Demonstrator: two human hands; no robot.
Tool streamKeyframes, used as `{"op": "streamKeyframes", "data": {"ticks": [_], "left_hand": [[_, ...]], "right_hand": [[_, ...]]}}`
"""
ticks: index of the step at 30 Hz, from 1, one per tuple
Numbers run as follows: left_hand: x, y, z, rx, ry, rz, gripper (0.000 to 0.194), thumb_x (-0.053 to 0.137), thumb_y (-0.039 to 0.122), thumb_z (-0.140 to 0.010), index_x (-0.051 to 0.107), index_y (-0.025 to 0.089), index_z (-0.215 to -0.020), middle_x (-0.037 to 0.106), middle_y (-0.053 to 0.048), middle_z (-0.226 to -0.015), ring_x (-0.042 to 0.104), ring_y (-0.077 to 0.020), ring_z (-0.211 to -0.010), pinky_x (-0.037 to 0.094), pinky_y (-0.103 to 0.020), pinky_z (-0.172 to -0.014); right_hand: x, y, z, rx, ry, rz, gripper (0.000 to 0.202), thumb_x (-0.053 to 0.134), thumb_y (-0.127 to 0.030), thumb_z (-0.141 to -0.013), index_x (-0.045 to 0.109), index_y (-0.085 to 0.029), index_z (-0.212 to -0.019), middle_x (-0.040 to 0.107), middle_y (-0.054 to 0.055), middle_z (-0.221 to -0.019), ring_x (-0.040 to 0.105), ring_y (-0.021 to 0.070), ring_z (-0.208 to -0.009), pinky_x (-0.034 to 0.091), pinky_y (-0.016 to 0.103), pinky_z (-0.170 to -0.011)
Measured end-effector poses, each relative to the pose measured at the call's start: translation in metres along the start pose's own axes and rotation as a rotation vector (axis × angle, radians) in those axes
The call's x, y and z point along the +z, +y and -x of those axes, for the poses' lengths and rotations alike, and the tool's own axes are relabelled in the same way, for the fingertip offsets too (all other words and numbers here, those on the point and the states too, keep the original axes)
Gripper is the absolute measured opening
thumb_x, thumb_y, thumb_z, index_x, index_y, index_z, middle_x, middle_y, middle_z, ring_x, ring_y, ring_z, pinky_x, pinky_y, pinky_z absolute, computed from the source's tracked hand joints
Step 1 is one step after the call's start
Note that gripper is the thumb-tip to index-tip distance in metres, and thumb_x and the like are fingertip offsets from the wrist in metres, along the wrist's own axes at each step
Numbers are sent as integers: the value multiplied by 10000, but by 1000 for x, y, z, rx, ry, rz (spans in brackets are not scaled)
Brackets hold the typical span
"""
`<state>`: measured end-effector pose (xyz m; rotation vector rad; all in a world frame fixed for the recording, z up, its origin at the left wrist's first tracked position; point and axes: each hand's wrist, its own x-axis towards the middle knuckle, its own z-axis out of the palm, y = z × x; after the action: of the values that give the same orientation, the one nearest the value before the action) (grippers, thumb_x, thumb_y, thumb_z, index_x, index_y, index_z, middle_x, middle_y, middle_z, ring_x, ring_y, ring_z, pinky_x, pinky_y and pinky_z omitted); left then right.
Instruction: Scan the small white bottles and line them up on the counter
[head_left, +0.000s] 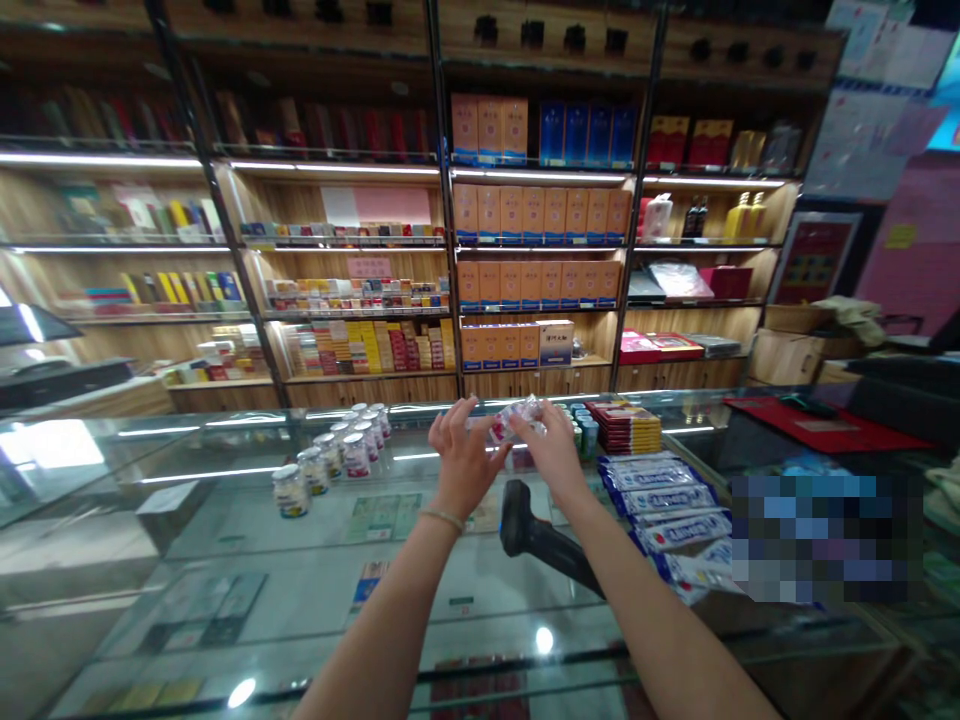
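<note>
Both my hands are raised over the glass counter, around a small clear plastic jar [513,418] with a pink-red label, held lying sideways. My right hand [556,446] grips its right end, thumb across the front. At the other end, my left hand [466,455] is curled with thumb and fingertips against the jar; its exact grip is partly hidden. Below the hands a black barcode scanner [541,540] lies on the glass. Left of them, several small white-lidded jars [354,450] stand in rows.
To the right lie blue-and-white snack packets [667,500], with stacked red-and-yellow packs [624,427] and small green and blue cans [586,430] behind. Farther right is a red mat [825,425]. Across the glass counter [315,610], lit shelves [540,250] hold boxes and bottles.
</note>
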<state>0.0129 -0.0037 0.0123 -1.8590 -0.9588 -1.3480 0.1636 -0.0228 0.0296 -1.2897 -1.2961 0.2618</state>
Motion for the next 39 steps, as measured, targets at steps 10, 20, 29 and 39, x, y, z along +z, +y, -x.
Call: {"op": "streamKeyframes", "data": {"ticks": [10, 20, 29, 39], "left_hand": [[-5, -22, -7, -268, -264, 176, 296, 588, 446, -933, 714, 282, -1145, 434, -114, -1498, 376, -309, -1413, 310, -535, -1159], [1, -28, -5, -243, -339, 315, 220, 669, 429, -884, 796, 289, -997, 447, -70, -1532, 357, -301, -1440, 324, -529, -1196], [4, -23, -3, -252, -239, 286, 174, 712, 416, -854, 805, 307, -953, 394, -47, -1576, 306, -314, -1464, 298, -560, -1200], [-2, -10, -2, -338, -240, 245, 139, 741, 389, -832, 803, 321, -936, 440, -42, -1548, 315, -322, -1456, 259, -597, -1188]], "right_hand": [[-12, 0, -4, -83, -124, 244, 306, 654, -426, -870, 706, -219, -1090, 376, 119, -1595, 256, 327, -1485, 234, 575, -1174], [-11, 4, 1, -222, -254, 355, 320, 592, -396, -934, 669, -252, -1209, 313, 106, -1625, 189, 312, -1512, 221, 557, -1175], [-13, 8, 3, -350, -109, 490, 407, 604, -449, -938, 651, -263, -1297, 329, 122, -1616, 179, 331, -1505, 159, 592, -1169], [-13, 5, 8, -349, -3, 455, 250, 591, -420, -937, 774, -253, -967, 442, 86, -1557, 236, 325, -1481, 175, 581, -1151]]}}
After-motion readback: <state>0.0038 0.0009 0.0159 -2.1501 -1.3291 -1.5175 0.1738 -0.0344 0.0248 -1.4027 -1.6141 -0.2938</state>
